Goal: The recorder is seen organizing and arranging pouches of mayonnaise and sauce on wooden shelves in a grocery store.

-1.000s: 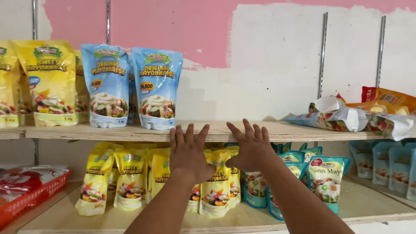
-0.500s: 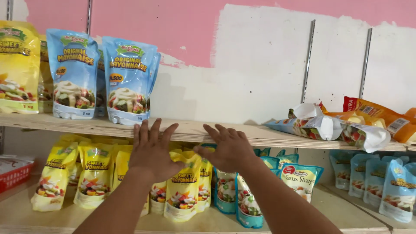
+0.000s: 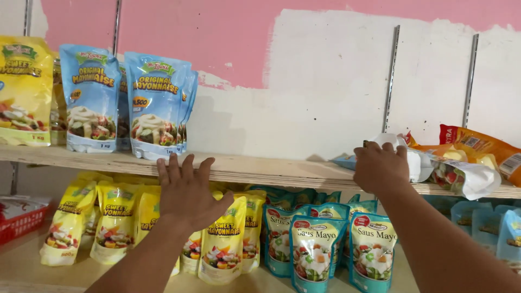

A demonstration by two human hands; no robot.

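My left hand (image 3: 187, 190) is open, fingers spread, resting at the front edge of the wooden upper shelf (image 3: 271, 171), just below two standing blue pouches (image 3: 157, 106). My right hand (image 3: 381, 165) reaches to the right along the same shelf and lies on a pile of flat pouches (image 3: 450, 163); its fingers curl over a white and blue one, and whether they grip it I cannot tell.
A big yellow pouch (image 3: 24, 89) stands at the upper shelf's left end. Below, the lower shelf (image 3: 21, 266) carries yellow pouches (image 3: 116, 222) and teal pouches (image 3: 315, 244). A red basket (image 3: 19, 217) sits far left. Metal wall rails (image 3: 392, 76) run up behind.
My right hand has moved from the shelf's middle to the right, onto the pile of flat pouches. My left hand has stayed at the shelf edge. The camera has turned right.
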